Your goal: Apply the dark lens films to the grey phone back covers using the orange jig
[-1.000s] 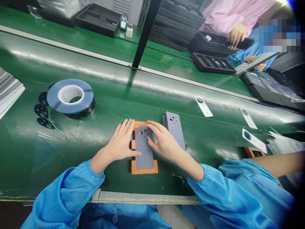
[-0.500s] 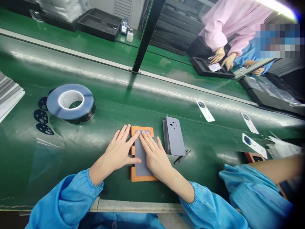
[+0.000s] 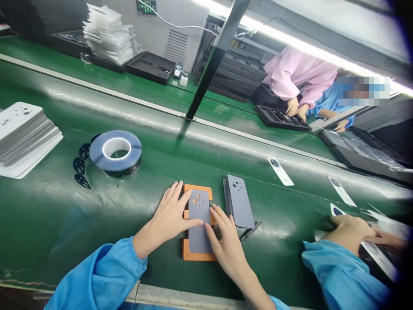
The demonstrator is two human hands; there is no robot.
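Observation:
A grey phone back panel (image 3: pixel 198 234) with camera holes near its far end lies in an orange fixture (image 3: pixel 199 257) on the green table. From the left side, my left hand (image 3: pixel 166 217) rests against fixture and panel, fingers spread and thumb lying over the panel. My right hand (image 3: pixel 227 243) is at the panel's right edge, thumb by its surface and fingers apart. Close by on the right sits a small stack of grey back panels (image 3: pixel 242 206). A thin dark tool (image 3: pixel 250 231) lies at that stack's near end.
To the left are a blue film roll (image 3: pixel 136 153), dark perforated stickers (image 3: pixel 79 166) and a stack of white panels (image 3: pixel 22 122). White panels (image 3: pixel 281 172) lie at the right. A co-worker's hand (image 3: pixel 348 230) works there. Beyond the glass stand trays (image 3: pixel 151 66) and another person's hands (image 3: pixel 297 110).
My right hand has slid off the panel's face toward its right edge, uncovering the camera holes. My left hand stays at the left side. The co-worker's hand has come into view.

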